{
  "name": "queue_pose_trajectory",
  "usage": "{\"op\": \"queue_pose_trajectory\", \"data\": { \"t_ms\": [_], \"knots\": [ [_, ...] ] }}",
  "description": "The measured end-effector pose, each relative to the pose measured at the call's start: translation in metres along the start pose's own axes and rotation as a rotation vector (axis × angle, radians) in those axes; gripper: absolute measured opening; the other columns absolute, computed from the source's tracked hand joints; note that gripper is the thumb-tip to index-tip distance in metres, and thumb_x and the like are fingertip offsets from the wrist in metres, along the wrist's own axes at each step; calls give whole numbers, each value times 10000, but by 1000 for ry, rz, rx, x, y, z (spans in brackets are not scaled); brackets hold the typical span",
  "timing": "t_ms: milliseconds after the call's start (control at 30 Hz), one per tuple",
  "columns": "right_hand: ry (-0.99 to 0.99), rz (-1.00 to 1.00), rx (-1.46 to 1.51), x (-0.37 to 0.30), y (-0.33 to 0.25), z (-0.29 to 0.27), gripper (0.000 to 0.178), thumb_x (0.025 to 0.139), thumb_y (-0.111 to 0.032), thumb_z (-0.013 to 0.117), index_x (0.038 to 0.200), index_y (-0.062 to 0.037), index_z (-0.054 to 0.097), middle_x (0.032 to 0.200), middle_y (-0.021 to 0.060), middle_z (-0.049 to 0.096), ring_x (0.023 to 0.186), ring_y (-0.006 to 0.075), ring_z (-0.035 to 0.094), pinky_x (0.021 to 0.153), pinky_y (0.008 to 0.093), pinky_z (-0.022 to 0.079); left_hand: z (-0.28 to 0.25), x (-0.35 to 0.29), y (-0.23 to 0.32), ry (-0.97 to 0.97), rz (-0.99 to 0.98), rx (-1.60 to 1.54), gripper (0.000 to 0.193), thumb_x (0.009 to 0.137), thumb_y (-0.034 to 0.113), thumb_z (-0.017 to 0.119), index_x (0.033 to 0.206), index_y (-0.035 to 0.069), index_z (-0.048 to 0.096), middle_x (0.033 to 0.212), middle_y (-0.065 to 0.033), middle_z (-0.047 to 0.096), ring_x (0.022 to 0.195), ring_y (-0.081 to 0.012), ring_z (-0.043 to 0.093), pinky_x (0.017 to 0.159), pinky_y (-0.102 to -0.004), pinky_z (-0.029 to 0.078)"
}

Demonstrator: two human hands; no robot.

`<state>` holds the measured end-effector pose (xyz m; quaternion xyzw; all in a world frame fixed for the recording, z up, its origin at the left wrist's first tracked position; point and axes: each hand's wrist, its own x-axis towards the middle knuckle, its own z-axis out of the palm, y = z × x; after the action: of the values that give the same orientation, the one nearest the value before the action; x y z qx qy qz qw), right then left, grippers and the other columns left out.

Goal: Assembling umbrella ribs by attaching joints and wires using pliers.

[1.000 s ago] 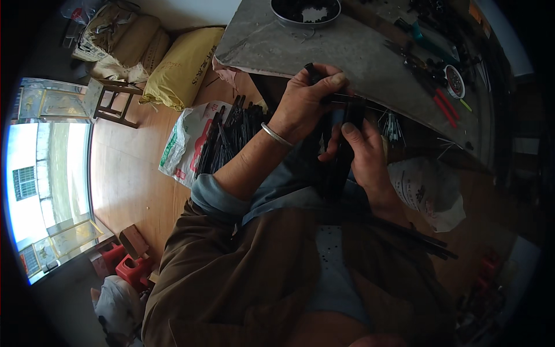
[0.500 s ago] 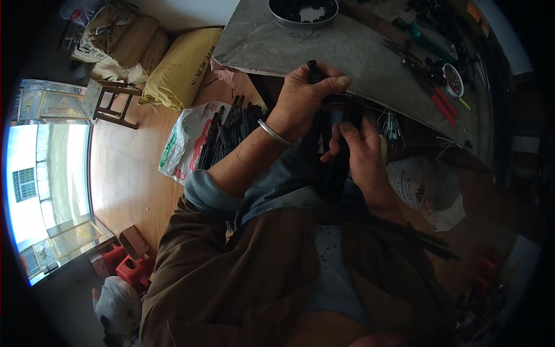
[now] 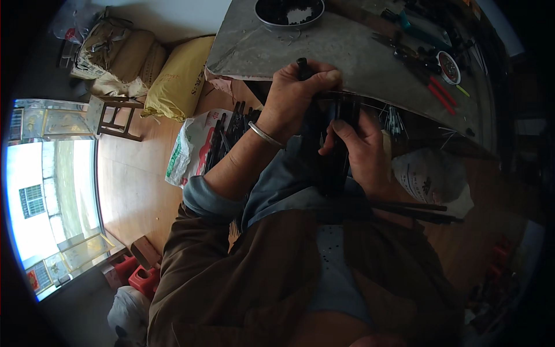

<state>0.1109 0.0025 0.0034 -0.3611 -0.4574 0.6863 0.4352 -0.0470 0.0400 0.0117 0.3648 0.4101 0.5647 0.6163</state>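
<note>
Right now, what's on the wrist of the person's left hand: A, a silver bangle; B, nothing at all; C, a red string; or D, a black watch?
A: a thin silver bangle circles the wrist just below the left hand, which grips a dark piece by the edge of the grey table.

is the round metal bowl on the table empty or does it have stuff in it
Not empty: the metal bowl at the table's far edge holds dark bits plus a pale patch.
</note>
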Motion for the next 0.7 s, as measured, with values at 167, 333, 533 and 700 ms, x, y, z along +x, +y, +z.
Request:
{"op": "queue_pose_trajectory", "data": {
  "t_ms": [167,333,533,700],
  "knots": [
    [-20,-18,29,1,11,-11,163,941,-108,529,1049,8,563,785,67,578,644,134,570,574,291,537,-10,-7,9,1,5,215,358,917,259,610,1089,-54,608,830,-74,652,633,-88,560,598,-225,467],
    [8,7,59,2,11,-11,170,937,-106,539,1064,3,569,788,66,585,645,128,572,572,287,536,1,-23,-8,-6,-70,267,319,845,173,698,1058,-48,607,749,-22,631,589,-57,538,506,-192,423],
    [17,-110,-261,11,27,-31,194,891,-187,657,943,-1,634,708,-2,598,624,42,497,562,221,422,7,-26,-17,72,-50,105,204,814,74,701,985,-6,624,715,-6,607,597,-67,535,542,-204,428],
    [-34,-36,-346,13,21,-40,196,880,-203,668,841,-11,666,673,-35,577,637,31,468,572,230,394,12,-27,-23,66,-39,-46,156,817,69,676,957,19,627,754,-8,601,610,-80,520,580,-219,416]
  ]
}}
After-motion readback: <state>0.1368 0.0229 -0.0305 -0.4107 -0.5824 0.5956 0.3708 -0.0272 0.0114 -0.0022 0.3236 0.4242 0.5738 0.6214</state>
